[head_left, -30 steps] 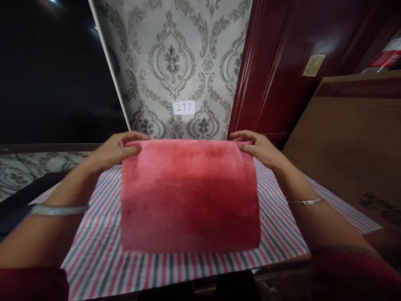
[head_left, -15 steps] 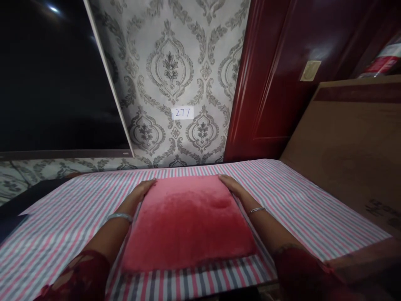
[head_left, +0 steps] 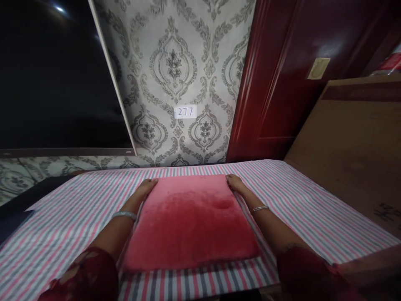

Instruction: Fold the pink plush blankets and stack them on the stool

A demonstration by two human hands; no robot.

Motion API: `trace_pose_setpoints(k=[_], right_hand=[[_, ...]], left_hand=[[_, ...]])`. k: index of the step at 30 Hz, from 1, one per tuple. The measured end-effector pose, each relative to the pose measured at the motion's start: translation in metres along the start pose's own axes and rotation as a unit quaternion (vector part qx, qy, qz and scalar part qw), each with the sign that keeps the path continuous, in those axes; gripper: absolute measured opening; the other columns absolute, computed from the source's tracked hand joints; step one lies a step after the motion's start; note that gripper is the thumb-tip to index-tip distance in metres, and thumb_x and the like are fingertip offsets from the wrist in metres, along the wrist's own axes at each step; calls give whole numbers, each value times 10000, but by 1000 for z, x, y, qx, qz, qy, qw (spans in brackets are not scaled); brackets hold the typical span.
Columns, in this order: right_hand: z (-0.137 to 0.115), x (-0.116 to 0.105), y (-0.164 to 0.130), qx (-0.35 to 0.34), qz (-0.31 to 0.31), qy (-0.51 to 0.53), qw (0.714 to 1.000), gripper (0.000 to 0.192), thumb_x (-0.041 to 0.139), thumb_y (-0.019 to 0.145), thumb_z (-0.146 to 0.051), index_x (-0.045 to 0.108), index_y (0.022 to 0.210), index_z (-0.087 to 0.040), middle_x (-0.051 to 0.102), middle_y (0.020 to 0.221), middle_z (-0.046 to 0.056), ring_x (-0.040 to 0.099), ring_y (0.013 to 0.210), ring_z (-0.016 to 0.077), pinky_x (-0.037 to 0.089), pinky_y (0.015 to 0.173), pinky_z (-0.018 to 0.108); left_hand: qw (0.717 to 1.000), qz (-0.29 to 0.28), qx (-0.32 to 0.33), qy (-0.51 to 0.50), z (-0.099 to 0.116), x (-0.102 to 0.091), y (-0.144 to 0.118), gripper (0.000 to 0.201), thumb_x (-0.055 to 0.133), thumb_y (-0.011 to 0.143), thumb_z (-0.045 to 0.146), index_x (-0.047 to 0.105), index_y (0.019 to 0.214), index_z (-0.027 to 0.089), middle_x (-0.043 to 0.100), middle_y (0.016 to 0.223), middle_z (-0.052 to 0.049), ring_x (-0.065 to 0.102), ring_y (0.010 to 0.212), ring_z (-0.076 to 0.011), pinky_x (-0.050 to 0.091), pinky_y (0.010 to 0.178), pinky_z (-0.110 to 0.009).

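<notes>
A red plush square cloth (head_left: 191,225), seemingly a cushion cover, lies flat on the striped tablecloth (head_left: 294,196). Its pile looks paler pink along the far side and deeper red nearer me. At the far left corner, my left hand (head_left: 147,187) grips the edge with its fingers bent. My right hand (head_left: 234,184) pinches the far right corner in the same way. Both forearms run along the sides of the cloth, with a bracelet on each wrist. The fingertips are partly hidden under or behind the edge.
A large black screen (head_left: 56,83) stands at the left against the patterned wall. On that wall is a paper label (head_left: 185,111) reading 277. A big cardboard box (head_left: 351,142) flanks the table on the right, beside a dark red wooden panel (head_left: 275,83).
My right hand has shifted slightly right with the far corner, and its fingers are more curled. The far edge looks a little wider. The view has moved slightly.
</notes>
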State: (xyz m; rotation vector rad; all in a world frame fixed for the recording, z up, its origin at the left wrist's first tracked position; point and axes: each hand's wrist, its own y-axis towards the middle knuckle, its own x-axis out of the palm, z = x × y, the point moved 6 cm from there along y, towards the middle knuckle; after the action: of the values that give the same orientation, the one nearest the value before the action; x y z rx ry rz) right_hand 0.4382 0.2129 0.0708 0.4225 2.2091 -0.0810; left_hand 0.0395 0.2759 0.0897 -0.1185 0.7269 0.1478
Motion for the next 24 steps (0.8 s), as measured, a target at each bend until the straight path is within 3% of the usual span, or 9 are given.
trace_pose_setpoints(k=[2,4,6,8,12,24], right_hand=[[-24,1,-11,-36,-4,-23,999,435,510,1014,-336,573,1405,-156,529,1485,158,475,1376,321,387,1113,443],[-51,11,-28,-98,-14,-63,993,553,559,981,-388,465,1513,-269,345,1632,96,255,1509,351,240,1197,494],[-71,30,-49,-166,-46,-135,976,632,540,971,-502,388,1556,-318,269,1665,86,175,1527,398,178,1191,598],[-77,46,-65,-193,-72,-188,960,668,471,975,-591,357,1572,-314,267,1663,100,182,1516,434,166,1164,662],[-69,59,-78,-193,-67,-218,954,676,423,977,-629,358,1571,-313,291,1654,101,216,1508,427,160,1158,669],[-63,71,-79,-221,-33,-263,939,647,370,1005,-602,419,1548,-253,369,1614,134,276,1492,403,90,1186,637]], left_hand=[[998,9,54,28,18,0,-14,606,700,820,443,616,1320,112,578,1433,-221,524,1341,-386,456,1053,-471],[983,-9,147,110,36,13,-34,701,670,824,483,535,1444,186,406,1597,-164,288,1502,-393,267,1193,-533],[939,-48,248,234,46,37,-59,728,573,877,555,448,1521,239,303,1653,-130,173,1535,-408,146,1212,-611],[892,-69,303,329,45,58,-81,727,467,926,597,386,1558,246,259,1665,-136,145,1533,-438,108,1188,-679],[876,-62,305,369,31,74,-95,713,410,960,592,355,1572,231,255,1664,-147,152,1528,-447,114,1180,-692],[868,-71,308,382,25,81,-91,693,436,965,571,374,1563,227,288,1650,-163,207,1517,-444,191,1162,-697]])
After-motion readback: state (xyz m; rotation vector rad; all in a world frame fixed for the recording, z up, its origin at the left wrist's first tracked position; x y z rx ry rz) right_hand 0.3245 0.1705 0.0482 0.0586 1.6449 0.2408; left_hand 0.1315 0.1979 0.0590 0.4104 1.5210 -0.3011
